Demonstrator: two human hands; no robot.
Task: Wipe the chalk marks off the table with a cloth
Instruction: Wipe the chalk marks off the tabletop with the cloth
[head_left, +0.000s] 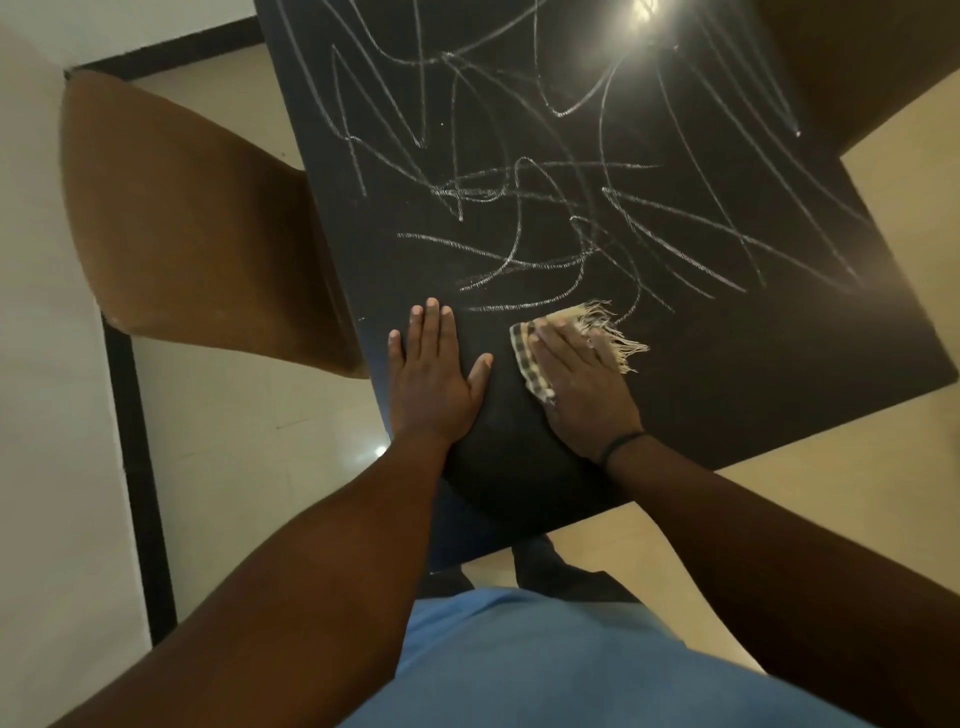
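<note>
1. Head view — table: dark top, seen from above at its near corner. The near corner is clear of marks; the rest is not.
2. Chalk marks: white scribbles from the middle of the top to its far edge and across toward the right edge. The nearest strokes lie just beyond both hands.
3. Cloth: checked, fringed, flat on the table near the near corner, at the border of the marked area. Its fringe pokes out past the fingertips.
4. Right hand: spread flat, palm down on the cloth, pressing rather than clutching — fingers extended, nothing curled around the fabric. A dark band sits at the wrist.
5. Left hand: open, flat on bare table by the left edge, empty, apparently bracing.
6. Chair: brown, just beside the table's left edge.
7. Step in hand, by judgement: early wiping; most marks remain.
8. Next move calls for: firm downward pressure, pushing the cloth away from the near corner through the nearest strokes, in overlapping passes.
</note>
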